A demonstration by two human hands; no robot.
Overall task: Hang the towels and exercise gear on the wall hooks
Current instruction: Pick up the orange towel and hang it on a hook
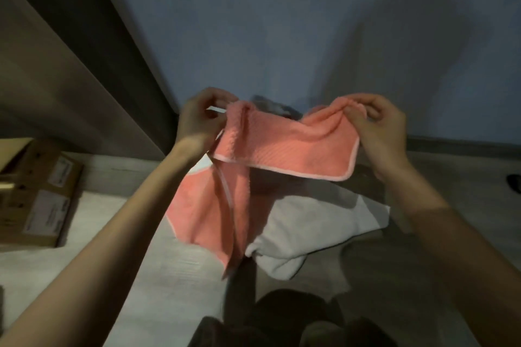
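Note:
A coral pink towel (284, 146) with a pale trim hangs stretched between both hands in front of the blue wall. My left hand (200, 118) pinches its left top corner, and a long fold of the towel drops down from there. My right hand (380, 127) pinches the right top corner. Under the pink towel a white towel (310, 231) lies crumpled on the floor. A grey cloth (276, 107) shows just behind the pink towel's upper edge. No wall hooks are in view.
Cardboard boxes (36, 191) sit on the floor at the left, beside a dark door frame (107, 45). The blue wall (282, 22) fills the upper view. A dark object (514, 182) lies at the right edge. My dark-clothed legs (290, 321) are at the bottom.

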